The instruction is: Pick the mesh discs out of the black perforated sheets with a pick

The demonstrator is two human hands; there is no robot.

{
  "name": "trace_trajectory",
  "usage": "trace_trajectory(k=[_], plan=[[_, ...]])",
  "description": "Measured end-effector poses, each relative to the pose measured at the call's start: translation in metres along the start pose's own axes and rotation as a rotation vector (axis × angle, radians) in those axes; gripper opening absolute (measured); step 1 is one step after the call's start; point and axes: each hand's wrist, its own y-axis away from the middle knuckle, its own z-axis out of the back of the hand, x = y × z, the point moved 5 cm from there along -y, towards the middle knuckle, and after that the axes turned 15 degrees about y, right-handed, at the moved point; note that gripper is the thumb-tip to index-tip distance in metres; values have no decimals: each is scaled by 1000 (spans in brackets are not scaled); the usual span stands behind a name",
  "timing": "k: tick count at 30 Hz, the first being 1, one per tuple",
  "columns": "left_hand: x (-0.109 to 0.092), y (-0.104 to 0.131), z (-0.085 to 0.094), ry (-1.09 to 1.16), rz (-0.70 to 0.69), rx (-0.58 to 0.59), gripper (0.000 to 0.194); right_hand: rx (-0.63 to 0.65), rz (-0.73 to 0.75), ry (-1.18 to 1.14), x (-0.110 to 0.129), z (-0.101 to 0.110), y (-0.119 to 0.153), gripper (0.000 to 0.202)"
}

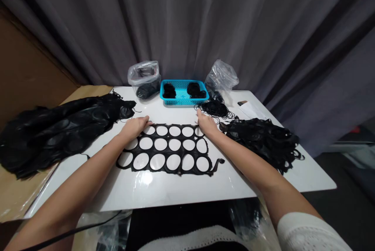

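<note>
A black rubber-like sheet (167, 151) with rows of round holes lies spread on the white table in front of me. At its far left corner, my left hand (135, 127) pinches the edge between thumb and fingers. My right hand (206, 123) is closed on the far right corner. A thin curled strip sticks out from the sheet's near right corner. Just beyond my right hand rests a tangle of thin black rings (215, 108). To the right of that hand is a heap of similar black holed sheets (262, 139).
A blue basket (184, 102) with two black bundles stands at the back, between a clear plastic bag (144, 77) and another clear bag (222, 74). A large black sheet pile (64, 126) covers the left side. Grey curtains (187, 24) hang behind the white table (175, 194).
</note>
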Motion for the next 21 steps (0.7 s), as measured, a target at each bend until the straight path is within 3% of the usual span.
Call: trace_trajectory(k=[7, 11, 13, 15, 18, 21], plan=[[26, -7, 4, -28, 26, -24, 32, -11, 19, -19, 5, 9, -40, 30], [19, -12, 16, -56, 6, -83, 27, -133, 30, -129, -1, 25, -30, 25], [0, -9, 21, -62, -11, -147, 29, -240, 18, -281, -10, 35, -7, 22], [-36, 1, 18, 8, -96, -211, 31, -267, -3, -529, -18, 37, 25, 18], [-110, 30, -8, 303, -431, -150, 27, -99, -30, -994, -19, 21, 78, 17], [-163, 62, -40, 427, -638, -32, 44, 68, -13, -1157, -10, 1, 119, 21]])
